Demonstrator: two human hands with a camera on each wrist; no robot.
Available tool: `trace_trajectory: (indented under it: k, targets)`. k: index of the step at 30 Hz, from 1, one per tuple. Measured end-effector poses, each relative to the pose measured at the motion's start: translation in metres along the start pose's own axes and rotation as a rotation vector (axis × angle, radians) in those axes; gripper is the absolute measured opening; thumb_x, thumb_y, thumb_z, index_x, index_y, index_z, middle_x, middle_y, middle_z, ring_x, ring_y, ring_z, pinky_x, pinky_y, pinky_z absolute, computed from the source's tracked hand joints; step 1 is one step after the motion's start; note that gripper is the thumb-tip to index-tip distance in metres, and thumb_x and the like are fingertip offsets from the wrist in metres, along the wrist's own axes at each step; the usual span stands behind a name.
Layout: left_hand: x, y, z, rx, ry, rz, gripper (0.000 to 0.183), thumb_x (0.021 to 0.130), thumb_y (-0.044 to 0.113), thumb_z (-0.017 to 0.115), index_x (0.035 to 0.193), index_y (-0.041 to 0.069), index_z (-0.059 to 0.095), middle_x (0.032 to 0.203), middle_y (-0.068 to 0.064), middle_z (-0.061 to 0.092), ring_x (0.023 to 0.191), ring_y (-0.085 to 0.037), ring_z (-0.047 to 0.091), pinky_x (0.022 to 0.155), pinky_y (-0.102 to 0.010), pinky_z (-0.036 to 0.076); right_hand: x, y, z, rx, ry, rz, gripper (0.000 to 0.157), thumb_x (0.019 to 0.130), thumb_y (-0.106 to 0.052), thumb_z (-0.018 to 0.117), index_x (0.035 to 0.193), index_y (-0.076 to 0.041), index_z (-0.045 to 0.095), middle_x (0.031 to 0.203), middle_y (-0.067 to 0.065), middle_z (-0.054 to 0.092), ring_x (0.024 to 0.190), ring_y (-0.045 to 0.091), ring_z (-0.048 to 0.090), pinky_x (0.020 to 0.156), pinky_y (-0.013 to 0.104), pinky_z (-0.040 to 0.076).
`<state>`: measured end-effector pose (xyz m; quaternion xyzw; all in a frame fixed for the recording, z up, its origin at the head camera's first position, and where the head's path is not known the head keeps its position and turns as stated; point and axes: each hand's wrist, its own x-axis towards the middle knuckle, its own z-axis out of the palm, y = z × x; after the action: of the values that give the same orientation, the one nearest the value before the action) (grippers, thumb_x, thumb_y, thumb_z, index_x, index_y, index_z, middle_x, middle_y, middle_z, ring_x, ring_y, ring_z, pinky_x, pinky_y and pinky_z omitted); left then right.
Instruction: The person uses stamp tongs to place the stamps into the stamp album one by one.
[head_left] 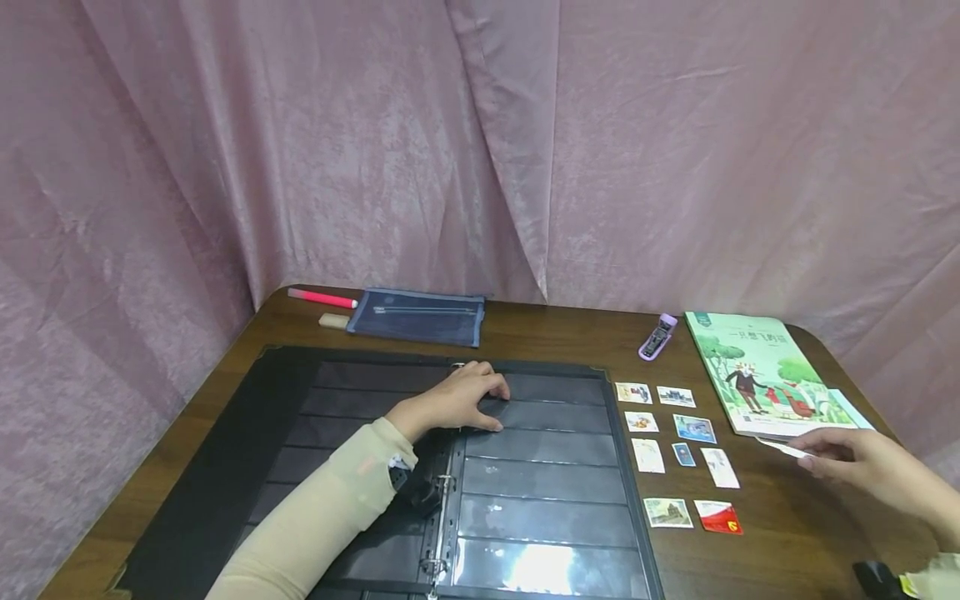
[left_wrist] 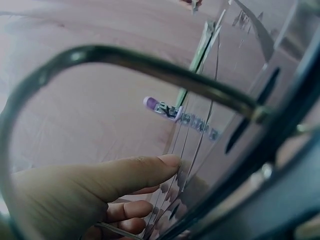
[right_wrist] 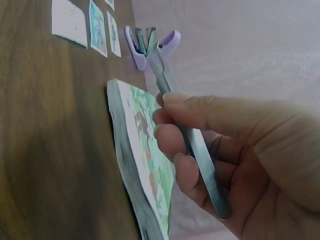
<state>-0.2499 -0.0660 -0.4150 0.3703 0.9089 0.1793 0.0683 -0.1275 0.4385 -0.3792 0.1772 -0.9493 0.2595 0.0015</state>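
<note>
A stamp album (head_left: 551, 467) lies spread flat on the wooden table, its black leaves divided into rows of clear pockets. My left hand (head_left: 453, 402) rests near the top of the right leaf beside the binder rings, thumb extended and touching the pockets; a curved metal ring (left_wrist: 95, 52) crosses the left wrist view. My right hand (head_left: 862, 458) grips metal tweezers (right_wrist: 202, 155) between thumb and fingers, just in front of the green book (head_left: 765, 367). No stamp shows in the tweezers' tips. Several loose stamps (head_left: 694, 428) lie right of the album.
Behind the album are a blue mesh pouch (head_left: 416, 317), a pinkish-red marker (head_left: 322, 297) and a beige block (head_left: 333, 321). A purple clip-like tool (head_left: 657, 337) stands left of the book. Pink curtain (head_left: 390, 150) hangs behind the table.
</note>
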Motion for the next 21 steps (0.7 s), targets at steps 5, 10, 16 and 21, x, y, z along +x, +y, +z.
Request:
trace_trajectory:
  k: [5,10,16,21]
  targets:
    - [0.001,0.0,0.0,0.007,0.002,-0.001,0.039,0.07,0.04,0.073,0.101,0.021,0.057,0.093,0.004,0.048,0.087,-0.011,0.042,0.082,-0.031,0.034,0.013,-0.007,-0.006,0.032,-0.089,-0.012,0.014,0.083,-0.006,0.06,0.096,-0.008,0.059,0.071,-0.014,0.059,0.059,-0.003,0.052,0.045,0.022,0.039]
    - [0.001,0.001,0.001,0.018,0.002,0.006,0.039,0.071,0.04,0.072,0.101,0.021,0.057,0.091,0.004,0.049,0.086,-0.011,0.042,0.081,-0.031,0.034,0.025,-0.015,-0.011,0.012,-0.132,0.045,0.013,0.085,-0.013,0.059,0.098,-0.012,0.059,0.066,-0.011,0.053,0.053,0.002,0.048,0.04,0.023,0.036]
    - [0.001,-0.001,0.003,0.026,0.014,0.004,0.038,0.072,0.042,0.071,0.1,0.021,0.057,0.089,0.005,0.048,0.085,-0.011,0.042,0.082,-0.031,0.033,0.044,-0.02,-0.018,0.042,-0.145,-0.019,0.013,0.083,-0.009,0.061,0.095,-0.008,0.06,0.065,-0.01,0.052,0.049,0.003,0.044,0.04,0.022,0.035]
    - [0.001,-0.001,0.006,0.024,0.026,-0.013,0.037,0.072,0.043,0.071,0.097,0.021,0.057,0.088,0.005,0.048,0.082,-0.01,0.042,0.079,-0.028,0.035,0.062,-0.022,-0.02,0.059,-0.185,-0.077,0.011,0.083,-0.006,0.059,0.094,-0.005,0.06,0.069,-0.009,0.057,0.052,0.001,0.046,0.045,0.021,0.037]
